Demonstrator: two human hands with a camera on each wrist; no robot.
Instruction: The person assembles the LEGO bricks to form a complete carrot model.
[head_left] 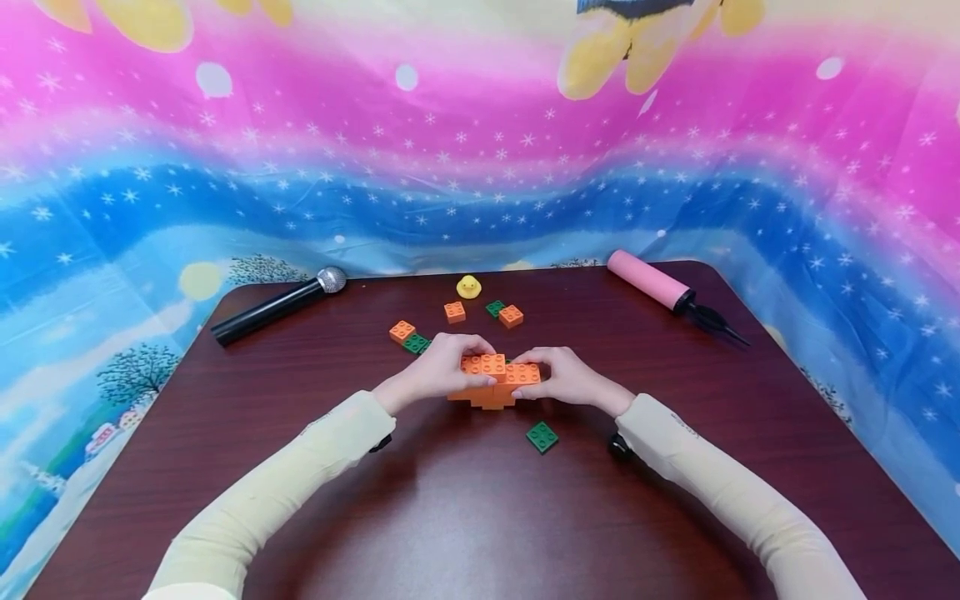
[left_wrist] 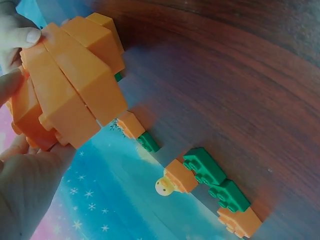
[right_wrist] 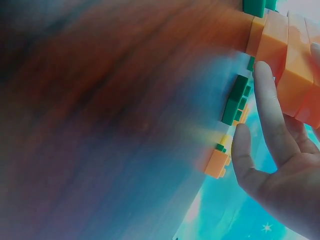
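A stepped block of orange toy bricks (head_left: 493, 392), wider at the top than at its base, stands between the two hands over the middle of the table. My left hand (head_left: 442, 367) grips its upper left part, with an orange brick (left_wrist: 27, 112) between thumb and fingers in the left wrist view. From the other side my right hand (head_left: 567, 377) holds the right end, thumb on the near face and fingers behind. The right wrist view shows the right hand (right_wrist: 295, 172) with some fingers extended beside the bricks. Nearest the person lies a loose green brick (head_left: 542, 437).
Behind the hands lie loose orange bricks (head_left: 454, 312) and green bricks (head_left: 415, 342), with a yellow rubber duck (head_left: 468, 287) farther back. A black microphone (head_left: 277, 308) rests at the back left. A pink hand pump (head_left: 651, 281) is at the back right. A printed cloth (head_left: 480, 192) borders the table.
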